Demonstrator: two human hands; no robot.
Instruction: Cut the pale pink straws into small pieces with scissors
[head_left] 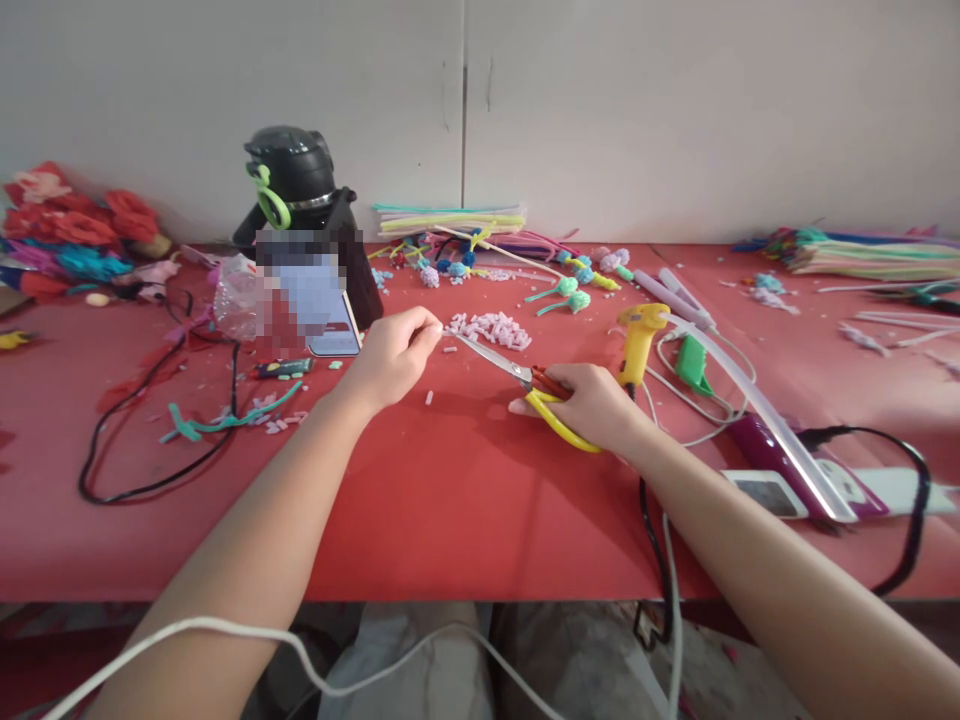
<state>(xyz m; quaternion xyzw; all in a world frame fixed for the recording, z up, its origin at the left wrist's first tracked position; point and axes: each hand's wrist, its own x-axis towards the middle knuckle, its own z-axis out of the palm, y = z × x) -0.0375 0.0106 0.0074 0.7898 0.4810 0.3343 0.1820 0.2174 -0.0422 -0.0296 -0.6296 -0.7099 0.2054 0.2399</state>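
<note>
My right hand (592,405) grips yellow-handled scissors (525,385), their blades pointing left toward my left hand. My left hand (390,355) hovers over the red table (450,500) with thumb and fingertips pinched together; whatever it pinches is too small to make out. A pile of small pale pink cut pieces (491,328) lies just beyond the scissor tips, with a few stray bits on the table below them.
A yellow glue gun (639,340) and a purple-and-white tool (780,455) with cords lie at right. A phone (315,300) leans on a black bottle (296,190). Pipe-cleaner bundles (450,218), small pom-pom flowers (570,290), red paper flowers (67,225) and a black cable (150,440) lie around.
</note>
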